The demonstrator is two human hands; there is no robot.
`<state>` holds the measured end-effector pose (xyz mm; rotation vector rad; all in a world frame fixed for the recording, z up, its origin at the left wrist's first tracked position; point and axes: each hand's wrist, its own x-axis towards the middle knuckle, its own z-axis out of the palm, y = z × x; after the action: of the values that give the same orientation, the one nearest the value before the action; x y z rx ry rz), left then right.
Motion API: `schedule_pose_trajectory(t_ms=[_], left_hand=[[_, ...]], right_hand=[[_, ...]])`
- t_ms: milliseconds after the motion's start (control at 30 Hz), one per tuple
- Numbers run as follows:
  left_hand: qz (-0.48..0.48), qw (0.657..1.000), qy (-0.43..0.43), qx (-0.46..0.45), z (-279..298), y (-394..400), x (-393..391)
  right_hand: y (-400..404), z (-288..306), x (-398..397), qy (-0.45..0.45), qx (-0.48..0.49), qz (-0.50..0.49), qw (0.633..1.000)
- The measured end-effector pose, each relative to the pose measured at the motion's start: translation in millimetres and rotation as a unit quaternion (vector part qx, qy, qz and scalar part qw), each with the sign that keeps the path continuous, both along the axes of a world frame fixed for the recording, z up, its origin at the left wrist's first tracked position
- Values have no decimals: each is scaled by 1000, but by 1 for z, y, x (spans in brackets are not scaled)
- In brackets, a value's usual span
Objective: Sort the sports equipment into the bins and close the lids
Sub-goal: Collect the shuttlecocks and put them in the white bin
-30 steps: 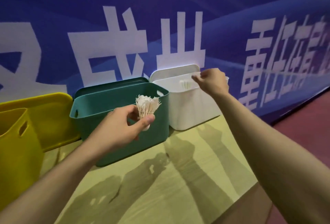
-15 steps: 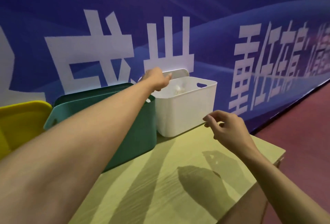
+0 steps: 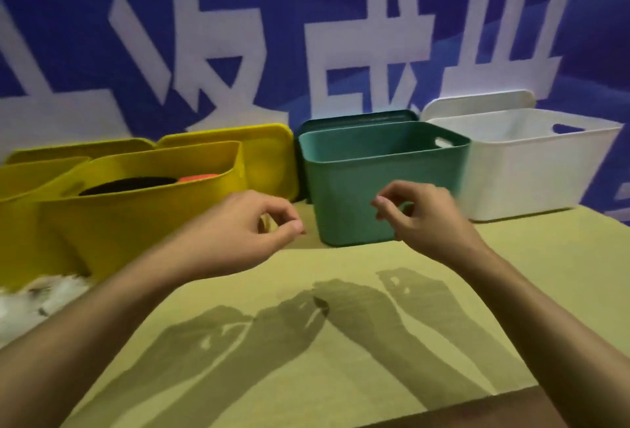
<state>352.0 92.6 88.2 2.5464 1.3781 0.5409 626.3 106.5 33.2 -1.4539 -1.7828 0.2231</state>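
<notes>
Three open bins stand in a row at the back of the table: a yellow bin (image 3: 136,219), a green bin (image 3: 358,189) and a white bin (image 3: 531,175). Each lid leans upright behind its bin. The yellow bin holds a black round thing and something orange. My left hand (image 3: 245,233) hovers above the table in front of the gap between the yellow and green bins, fingers loosely curled, holding nothing. In front of the green bin, my right hand (image 3: 419,219) is also loosely curled and empty. White feathered shuttlecocks (image 3: 37,298) lie blurred at the left edge.
A second yellow bin (image 3: 20,189) stands at the far left. A blue banner with large white characters (image 3: 341,52) rises right behind the bins. The yellowish tabletop (image 3: 341,376) ends at its front edge, low on the right.
The left hand has come back from over the white bin without the shuttlecock it held a second ago. Both hands now hover low before the green bin. The view has swung left.
</notes>
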Motion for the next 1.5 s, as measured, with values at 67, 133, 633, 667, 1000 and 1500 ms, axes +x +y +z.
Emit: schedule_pose_trajectory(t_ms=[67, 133, 633, 667, 1000, 1500], left_hand=[[55, 998, -38, -20, -4, -20, -65], [110, 991, -67, -24, -8, -40, -129], [374, 927, 6, -17, -101, -113, -387], [381, 925, 1, -18, -106, -114, -397], [275, 954, 79, -93, -117, -96, -402], [136, 964, -57, -223, -96, -63, -322]], right_hand=[[3, -5, -56, -21, -15, 48, 999], [5, -13, -118, -34, -34, 101, 994], [0, -101, -435, -152, -112, 257, 948], [-3, -102, -445, -173, -116, 258, 943], [3, -107, -484, -183, -26, 261, 947], [-23, -52, -317, 3, -67, 125, 990]])
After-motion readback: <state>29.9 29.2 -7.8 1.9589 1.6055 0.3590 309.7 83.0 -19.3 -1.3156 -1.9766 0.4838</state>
